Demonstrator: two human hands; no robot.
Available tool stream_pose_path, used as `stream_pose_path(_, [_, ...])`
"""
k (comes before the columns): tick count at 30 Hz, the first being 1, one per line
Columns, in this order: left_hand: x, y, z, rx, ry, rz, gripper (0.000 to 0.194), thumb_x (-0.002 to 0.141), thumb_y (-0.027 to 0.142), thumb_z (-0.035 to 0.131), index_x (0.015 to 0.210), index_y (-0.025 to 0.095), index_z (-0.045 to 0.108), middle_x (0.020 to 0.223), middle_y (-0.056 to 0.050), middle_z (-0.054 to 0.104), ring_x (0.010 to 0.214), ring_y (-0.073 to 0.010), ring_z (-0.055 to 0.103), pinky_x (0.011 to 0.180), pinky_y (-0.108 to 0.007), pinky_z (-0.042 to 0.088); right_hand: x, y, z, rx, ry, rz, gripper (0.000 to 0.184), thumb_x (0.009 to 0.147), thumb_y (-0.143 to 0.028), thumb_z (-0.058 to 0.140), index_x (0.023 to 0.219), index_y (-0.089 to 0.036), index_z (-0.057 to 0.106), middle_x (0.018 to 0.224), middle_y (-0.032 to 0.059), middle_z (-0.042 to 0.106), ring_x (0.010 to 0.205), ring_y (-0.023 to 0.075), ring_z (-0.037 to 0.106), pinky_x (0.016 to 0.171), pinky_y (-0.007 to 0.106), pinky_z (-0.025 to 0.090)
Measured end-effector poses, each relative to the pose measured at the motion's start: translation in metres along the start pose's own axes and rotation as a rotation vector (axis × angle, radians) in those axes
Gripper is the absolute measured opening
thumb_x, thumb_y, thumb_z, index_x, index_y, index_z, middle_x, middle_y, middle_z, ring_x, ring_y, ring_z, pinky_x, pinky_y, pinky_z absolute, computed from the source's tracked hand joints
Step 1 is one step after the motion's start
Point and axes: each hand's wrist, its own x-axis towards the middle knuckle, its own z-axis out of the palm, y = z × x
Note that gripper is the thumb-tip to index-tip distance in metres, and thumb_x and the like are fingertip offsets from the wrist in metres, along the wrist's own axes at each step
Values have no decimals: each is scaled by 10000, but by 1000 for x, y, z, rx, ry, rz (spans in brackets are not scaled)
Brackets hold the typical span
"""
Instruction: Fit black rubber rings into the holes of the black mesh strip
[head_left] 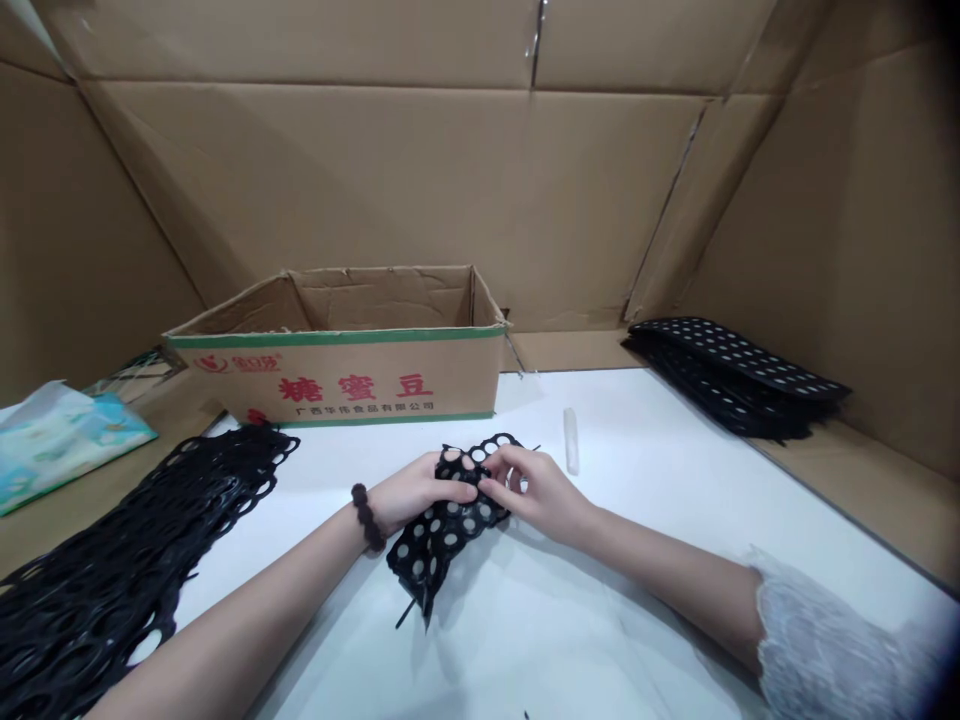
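Between my two hands is a black sheet with round holes (450, 525), folded and creased, held just above the white table. My left hand (420, 490) grips its left side, thumb on top and fingers beneath. With thumb and fingertips together, my right hand (540, 495) pinches the upper right part of the sheet. A thin dark strand sticks out from its lower end. On the left lies a pile of black perforated netting (150, 540), partly behind my left forearm. Several flat black perforated sheets (739, 370) are stacked at the right.
An open cardboard box (345, 375) with red lettering stands behind my hands. A small whitish translucent stick (571, 440) lies on the white table (637, 620). A blue-and-white tissue pack (71, 440) is at far left. Cardboard walls (390, 180) enclose the back and sides.
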Motion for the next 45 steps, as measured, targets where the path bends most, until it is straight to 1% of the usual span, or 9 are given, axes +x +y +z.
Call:
stream_pose_path(14, [-3,3,3,86,-42,16,138,650,173,583,774,151,528,734,9,534,719,-141,481,719,-270,364,7,8,5,-29,28,121,129,804,-167,295,739,-180,407,593,-32,397,565,111,389,550,225,317])
stream_pose_path(23, [-3,5,4,100,-44,22,133,634,185,598,752,148,548,727,5,555,710,-143,489,705,-262,376,6,11,8,-12,-37,46,242,867,-308,283,664,-188,339,598,-33,377,562,105,371,543,230,298])
stream_pose_path(25, [-3,4,3,94,-38,7,151,629,185,608,763,148,550,728,4,562,701,-141,496,699,-263,378,11,21,-8,24,74,65,258,862,-316,291,641,-188,336,586,-33,361,556,104,357,540,228,301])
stream_pose_path(28, [-3,1,0,79,-56,-28,159,622,200,633,744,143,549,716,1,570,681,-139,504,676,-259,386,21,27,-48,53,454,161,285,858,-336,292,611,-195,311,554,-37,330,521,102,338,502,222,290])
stream_pose_path(31, [-2,-1,-4,-23,-90,-28,202,634,234,647,787,131,563,776,-32,596,709,-145,527,693,-265,398,42,9,-86,-11,699,82,261,848,-351,345,637,-197,342,548,-41,327,497,95,338,480,217,279])
stream_pose_path(36, [0,-6,-15,-238,-317,-51,256,572,142,696,799,106,584,792,-68,624,742,-153,557,699,-263,411,116,-33,-93,-303,590,-167,126,808,-274,458,752,-168,498,646,-7,483,583,97,434,584,229,339])
stream_pose_path(40, [-4,-10,-21,-249,-359,-117,226,600,103,675,814,85,605,804,-87,641,781,-159,571,749,-271,408,166,-30,-79,-492,338,33,118,739,-232,554,775,-126,589,729,59,575,685,151,502,668,282,362])
stream_pose_path(42, [-4,-12,-22,-254,-323,-139,192,653,139,645,831,78,609,828,-99,643,789,-160,577,766,-276,407,168,-28,-76,-532,304,61,173,772,-260,517,817,-116,603,765,84,593,735,177,513,706,313,360])
stream_pose_path(45, [-3,-15,-22,-274,-256,-139,181,708,196,606,854,90,604,856,-103,639,777,-158,580,754,-279,412,137,-35,-68,-550,412,-167,245,850,-268,387,844,-128,588,818,84,588,799,181,497,756,325,347])
